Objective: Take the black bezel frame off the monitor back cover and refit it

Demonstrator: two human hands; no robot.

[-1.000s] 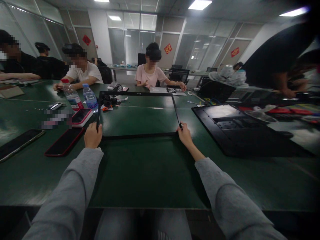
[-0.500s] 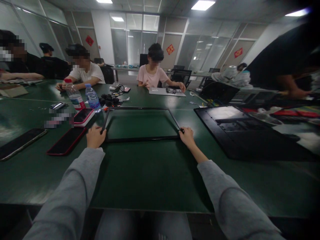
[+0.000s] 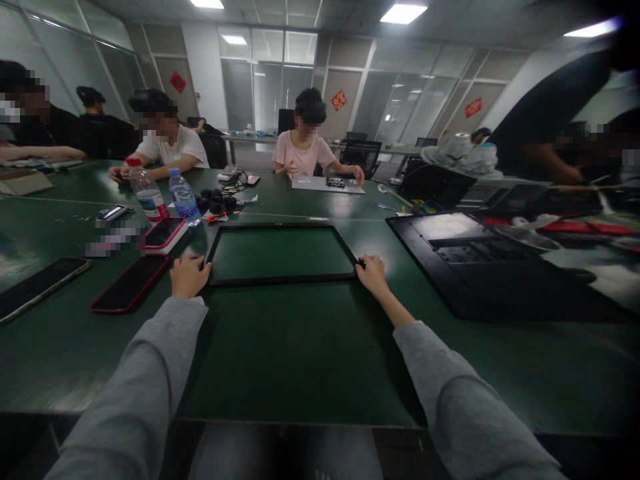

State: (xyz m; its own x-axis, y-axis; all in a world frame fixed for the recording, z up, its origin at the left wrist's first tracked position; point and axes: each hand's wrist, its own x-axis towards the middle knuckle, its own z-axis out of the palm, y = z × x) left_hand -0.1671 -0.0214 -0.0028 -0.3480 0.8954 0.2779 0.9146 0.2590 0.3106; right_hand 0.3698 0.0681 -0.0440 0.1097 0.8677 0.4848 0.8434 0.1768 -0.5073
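Observation:
A thin black laptop screen bezel (image 3: 285, 281), an open rectangular frame, is in front of me, with the green table showing through it. It appears to lie flat on the table or just above; I cannot tell which. My left hand (image 3: 189, 275) is closed on the bezel's left side near the front corner. On the opposite side, my right hand (image 3: 373, 274) pinches the right edge near its front corner. A red-edged phone (image 3: 131, 285) rests just left of my left hand. To the right of my right hand lies a large black laptop casing (image 3: 480, 267).
Two plastic bottles, one red-capped (image 3: 150, 197) and one blue-capped (image 3: 184, 200), stand beyond my left hand. Another phone (image 3: 43, 287) lies at the far left of the green table (image 3: 300, 360). Across from me, a person in pink (image 3: 305, 150) handles a grey panel (image 3: 313, 187).
The bezel's far edge has come down toward the table, so the frame looks flatter. Both hands keep their hold at the sides. At the right, a person in dark clothing has shifted.

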